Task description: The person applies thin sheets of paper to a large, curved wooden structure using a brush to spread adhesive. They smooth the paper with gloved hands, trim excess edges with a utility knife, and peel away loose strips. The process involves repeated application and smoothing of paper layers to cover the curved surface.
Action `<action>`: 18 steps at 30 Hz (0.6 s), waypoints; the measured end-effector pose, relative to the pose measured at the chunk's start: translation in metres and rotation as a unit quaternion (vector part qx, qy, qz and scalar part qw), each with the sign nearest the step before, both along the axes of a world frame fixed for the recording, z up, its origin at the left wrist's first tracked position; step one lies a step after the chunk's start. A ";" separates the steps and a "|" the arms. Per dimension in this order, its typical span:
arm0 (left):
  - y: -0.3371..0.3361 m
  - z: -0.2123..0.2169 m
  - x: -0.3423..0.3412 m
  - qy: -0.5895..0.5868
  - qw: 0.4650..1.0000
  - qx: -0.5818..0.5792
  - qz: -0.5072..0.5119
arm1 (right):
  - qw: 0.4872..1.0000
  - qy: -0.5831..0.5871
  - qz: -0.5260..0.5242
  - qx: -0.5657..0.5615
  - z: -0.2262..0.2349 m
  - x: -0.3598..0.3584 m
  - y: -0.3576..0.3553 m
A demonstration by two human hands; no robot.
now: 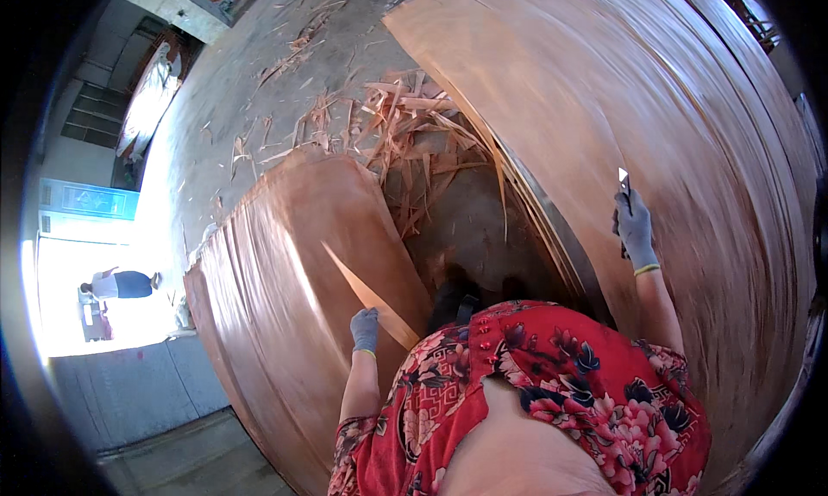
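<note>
My left hand point(365, 329), in a grey glove, is closed on a pale, tapering strip of wood veneer point(369, 291). The strip's pointed end reaches up and left over the left stack of veneer sheets point(289, 323). On my other side, my gloved right hand point(635, 224) grips a utility knife point(624, 184) with its blade pointing away from me. Beneath that hand spreads a wide stack of brown veneer sheets point(552, 82) with rippled far layers; whether the blade touches the top sheet I cannot tell.
Torn veneer strips point(410, 121) lie heaped on the concrete floor point(233, 91) between and beyond the stacks. One thin strip point(502, 190) hangs off the right stack's edge. Another person point(121, 285) is far off at the left by a bright opening, near a low grey wall point(129, 392).
</note>
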State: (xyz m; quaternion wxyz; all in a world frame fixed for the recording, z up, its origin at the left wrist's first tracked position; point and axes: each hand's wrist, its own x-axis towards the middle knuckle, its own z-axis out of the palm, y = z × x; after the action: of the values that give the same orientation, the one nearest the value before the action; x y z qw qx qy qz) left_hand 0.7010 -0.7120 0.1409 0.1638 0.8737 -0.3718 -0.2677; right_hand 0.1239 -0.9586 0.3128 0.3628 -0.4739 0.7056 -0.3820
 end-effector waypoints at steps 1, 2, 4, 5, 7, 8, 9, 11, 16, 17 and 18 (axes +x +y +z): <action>-0.015 -0.002 0.009 -0.055 0.996 0.005 -0.069 | 0.999 0.019 0.026 0.010 0.000 0.014 -0.021; -0.034 0.001 0.020 -0.108 0.984 0.009 -0.139 | 0.999 0.039 0.031 0.008 0.004 0.029 -0.038; -0.082 0.021 0.028 -0.077 0.987 -0.008 -0.138 | 0.996 0.084 0.039 0.007 0.015 0.053 -0.062; -0.117 0.039 0.032 -0.001 0.998 -0.032 -0.057 | 0.996 0.084 0.029 0.007 0.012 0.066 -0.072; -0.152 -0.006 0.088 -0.335 0.888 -0.028 -0.314 | 0.994 0.097 0.037 0.016 0.007 0.080 -0.081; -0.192 -0.012 0.097 -0.113 0.983 -0.016 -0.147 | 0.994 0.100 0.030 0.027 0.008 0.081 -0.080; -0.242 0.007 0.080 0.186 0.974 -0.120 0.043 | 0.994 0.101 0.006 0.029 0.006 0.080 -0.080; -0.303 0.018 0.091 0.179 0.973 -0.143 -0.016 | 0.995 0.093 -0.003 0.032 0.003 0.090 -0.092; -0.438 0.046 0.112 0.231 0.961 -0.149 -0.003 | 0.997 0.063 -0.013 0.051 0.013 0.151 -0.155; -0.464 0.047 0.115 0.227 0.962 -0.149 -0.022 | 0.998 0.047 -0.004 0.052 0.013 0.164 -0.176; -0.494 0.049 0.120 0.224 0.962 -0.149 -0.041 | 0.998 0.030 0.006 0.052 0.012 0.179 -0.201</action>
State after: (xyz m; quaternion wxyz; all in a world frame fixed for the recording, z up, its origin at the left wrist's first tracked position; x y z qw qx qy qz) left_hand 0.8206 -1.2063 0.1894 0.3605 0.7407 -0.3969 -0.4047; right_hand 0.3025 -1.1595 0.3250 0.3681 -0.4696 0.7324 -0.3279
